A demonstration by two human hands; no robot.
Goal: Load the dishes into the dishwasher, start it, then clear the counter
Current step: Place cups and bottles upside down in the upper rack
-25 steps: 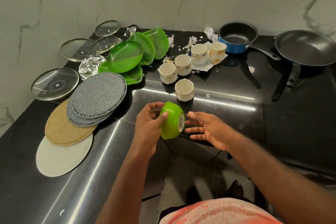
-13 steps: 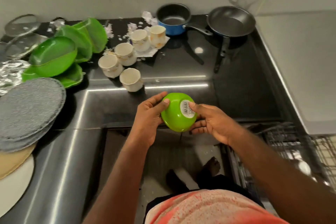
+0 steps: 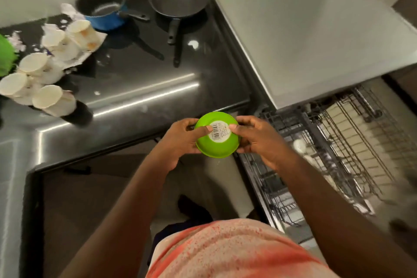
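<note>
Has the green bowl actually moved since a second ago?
Yes. The green bowl has gone right along the counter edge, away from the cups and toward the dishwasher rack.

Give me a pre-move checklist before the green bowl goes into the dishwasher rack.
1. Hold secure: left grip and right grip both hold the green bowl, thumbs on its base: ok.
2. Bowl orientation: stickered base faces up: ok.
3. Bowl inside free of scraps: it faces away: cannot tell.
4. Dishwasher rack pulled out, right of the bowl: ok.
5. Free slot in rack: blurred: cannot tell.
</note>
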